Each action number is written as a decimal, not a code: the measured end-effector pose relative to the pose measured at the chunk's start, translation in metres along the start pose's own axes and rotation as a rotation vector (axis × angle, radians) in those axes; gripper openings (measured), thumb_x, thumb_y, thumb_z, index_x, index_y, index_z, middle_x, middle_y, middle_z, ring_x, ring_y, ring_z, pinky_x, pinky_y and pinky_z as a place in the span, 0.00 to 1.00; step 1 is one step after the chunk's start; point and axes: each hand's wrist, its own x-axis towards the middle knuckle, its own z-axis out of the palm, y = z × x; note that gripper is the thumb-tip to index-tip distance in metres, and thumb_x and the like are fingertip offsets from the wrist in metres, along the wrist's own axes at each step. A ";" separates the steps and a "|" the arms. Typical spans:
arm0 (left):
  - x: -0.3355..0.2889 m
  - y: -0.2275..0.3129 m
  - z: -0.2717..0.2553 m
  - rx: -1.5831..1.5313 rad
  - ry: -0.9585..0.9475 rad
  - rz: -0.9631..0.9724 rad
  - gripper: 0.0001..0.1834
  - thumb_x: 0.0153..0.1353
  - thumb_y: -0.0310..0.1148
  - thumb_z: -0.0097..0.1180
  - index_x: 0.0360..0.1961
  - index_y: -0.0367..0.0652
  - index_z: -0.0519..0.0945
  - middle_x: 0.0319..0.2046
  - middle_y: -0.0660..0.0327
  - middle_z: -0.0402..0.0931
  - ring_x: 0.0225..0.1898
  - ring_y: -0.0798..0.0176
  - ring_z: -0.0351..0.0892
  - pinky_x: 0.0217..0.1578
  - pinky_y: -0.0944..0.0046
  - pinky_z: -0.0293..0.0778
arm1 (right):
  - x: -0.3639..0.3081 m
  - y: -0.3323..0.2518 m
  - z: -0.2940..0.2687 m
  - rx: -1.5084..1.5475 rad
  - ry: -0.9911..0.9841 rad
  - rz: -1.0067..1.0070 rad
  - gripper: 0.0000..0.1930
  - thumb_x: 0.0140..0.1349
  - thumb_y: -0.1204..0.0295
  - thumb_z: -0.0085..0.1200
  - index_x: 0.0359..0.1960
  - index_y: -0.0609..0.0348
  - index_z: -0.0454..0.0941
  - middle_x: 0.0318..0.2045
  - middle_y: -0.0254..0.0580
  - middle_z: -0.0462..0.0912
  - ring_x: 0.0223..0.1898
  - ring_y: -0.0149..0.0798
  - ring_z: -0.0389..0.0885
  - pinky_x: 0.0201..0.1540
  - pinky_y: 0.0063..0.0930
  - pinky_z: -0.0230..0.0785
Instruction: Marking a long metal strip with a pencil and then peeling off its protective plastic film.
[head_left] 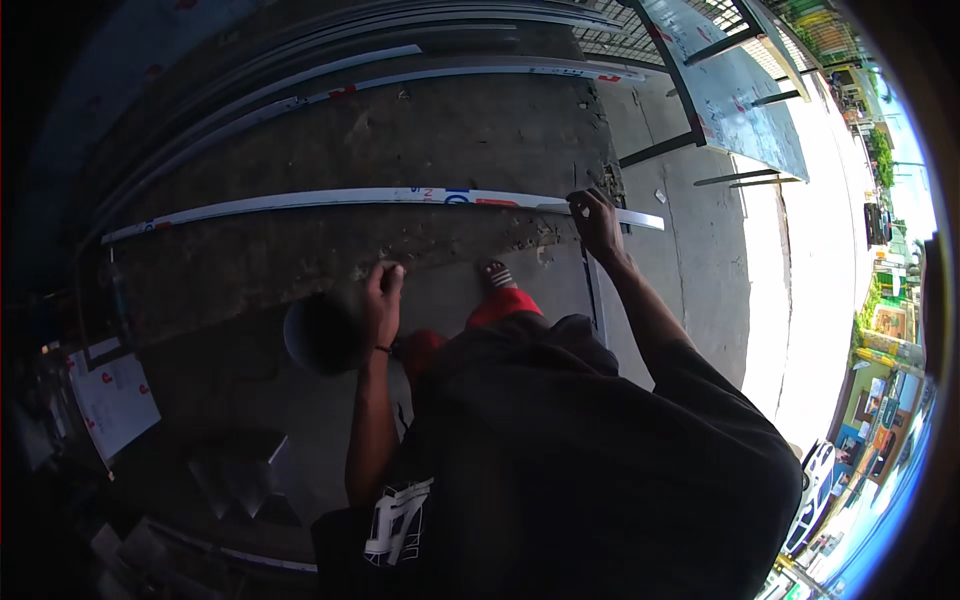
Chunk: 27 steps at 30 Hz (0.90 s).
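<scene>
A long, narrow metal bar point(330, 199) lies across the dark work surface, wrapped in white protective film with red and blue print. Near its right end my right hand point(597, 222) is closed, with thumb and fingers pinched at the bar. Beside those fingers the film comes to a pointed edge, and past them the bar looks bare and shiny. My left hand point(383, 295) is closed in front of the surface's near edge, apart from the bar. Whatever its curled fingers may hold is hidden.
More film-covered bars point(400, 74) lie along the far side of the worn work surface point(270, 260). A metal-topped table point(735, 95) with dark legs is at the upper right. On the left are a dark round object point(325, 335) and a white printed sheet point(112, 400).
</scene>
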 end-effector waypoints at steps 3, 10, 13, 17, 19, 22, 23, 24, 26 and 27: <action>0.030 0.021 0.084 0.100 -0.159 0.005 0.14 0.71 0.40 0.53 0.37 0.38 0.77 0.24 0.65 0.70 0.27 0.71 0.68 0.32 0.66 0.67 | 0.024 0.036 -0.003 0.012 -0.082 -0.071 0.07 0.61 0.72 0.57 0.39 0.59 0.81 0.36 0.48 0.81 0.40 0.52 0.80 0.43 0.42 0.73; 0.056 0.015 0.200 0.234 -0.064 0.013 0.13 0.71 0.37 0.54 0.33 0.39 0.75 0.22 0.69 0.68 0.25 0.78 0.66 0.27 0.69 0.64 | 0.037 0.090 0.008 0.047 -0.164 -0.380 0.06 0.55 0.72 0.58 0.35 0.54 0.81 0.34 0.40 0.77 0.41 0.47 0.77 0.46 0.42 0.69; 0.057 0.019 0.225 0.266 -0.074 -0.064 0.12 0.71 0.36 0.53 0.34 0.38 0.75 0.21 0.68 0.69 0.23 0.77 0.66 0.26 0.69 0.65 | 0.037 0.085 -0.006 0.130 -0.129 -0.382 0.09 0.53 0.72 0.59 0.37 0.53 0.80 0.36 0.38 0.77 0.43 0.45 0.76 0.47 0.39 0.67; 0.053 0.041 0.272 0.059 -0.134 -0.202 0.10 0.71 0.35 0.52 0.37 0.39 0.73 0.21 0.67 0.69 0.20 0.76 0.66 0.19 0.71 0.61 | 0.030 0.104 -0.007 0.106 -0.100 -0.361 0.13 0.50 0.69 0.61 0.39 0.53 0.79 0.38 0.37 0.76 0.44 0.44 0.75 0.47 0.38 0.64; 0.050 0.050 0.291 -0.172 -0.142 -0.485 0.09 0.71 0.34 0.52 0.37 0.39 0.73 0.21 0.67 0.70 0.19 0.75 0.66 0.17 0.72 0.60 | 0.029 0.110 -0.003 0.130 -0.098 -0.345 0.15 0.48 0.67 0.62 0.40 0.53 0.79 0.39 0.38 0.76 0.44 0.45 0.75 0.47 0.38 0.63; 0.046 0.044 0.311 -0.193 -0.081 -0.472 0.10 0.71 0.34 0.52 0.37 0.37 0.74 0.22 0.62 0.73 0.21 0.72 0.71 0.19 0.69 0.64 | 0.027 0.108 0.000 0.185 -0.062 -0.329 0.11 0.52 0.70 0.62 0.39 0.53 0.81 0.37 0.39 0.77 0.42 0.45 0.76 0.45 0.39 0.63; 0.048 0.040 0.311 -0.193 -0.074 -0.476 0.10 0.71 0.34 0.52 0.37 0.37 0.74 0.22 0.62 0.73 0.21 0.72 0.71 0.19 0.69 0.64 | 0.027 0.106 0.000 0.190 -0.068 -0.331 0.11 0.52 0.70 0.62 0.39 0.53 0.81 0.37 0.39 0.77 0.42 0.45 0.76 0.45 0.39 0.63; 0.050 0.036 0.311 0.106 -0.016 -0.222 0.10 0.70 0.33 0.53 0.37 0.36 0.75 0.24 0.60 0.76 0.24 0.70 0.74 0.23 0.66 0.68 | 0.029 0.103 0.001 0.199 -0.072 -0.334 0.11 0.53 0.70 0.62 0.39 0.53 0.81 0.37 0.39 0.77 0.42 0.45 0.76 0.46 0.39 0.63; 0.055 0.041 0.315 0.314 0.040 -0.034 0.09 0.67 0.31 0.56 0.37 0.34 0.79 0.29 0.54 0.81 0.32 0.63 0.81 0.36 0.60 0.74 | 0.030 0.105 -0.002 0.195 -0.077 -0.328 0.11 0.53 0.70 0.62 0.39 0.53 0.81 0.37 0.39 0.78 0.42 0.45 0.76 0.46 0.39 0.63; 0.063 0.047 0.313 0.312 0.032 -0.036 0.09 0.67 0.31 0.56 0.37 0.34 0.79 0.29 0.54 0.81 0.32 0.63 0.81 0.36 0.60 0.74 | 0.030 0.108 -0.004 0.194 -0.087 -0.312 0.10 0.53 0.70 0.62 0.38 0.53 0.81 0.37 0.39 0.77 0.43 0.45 0.75 0.46 0.39 0.63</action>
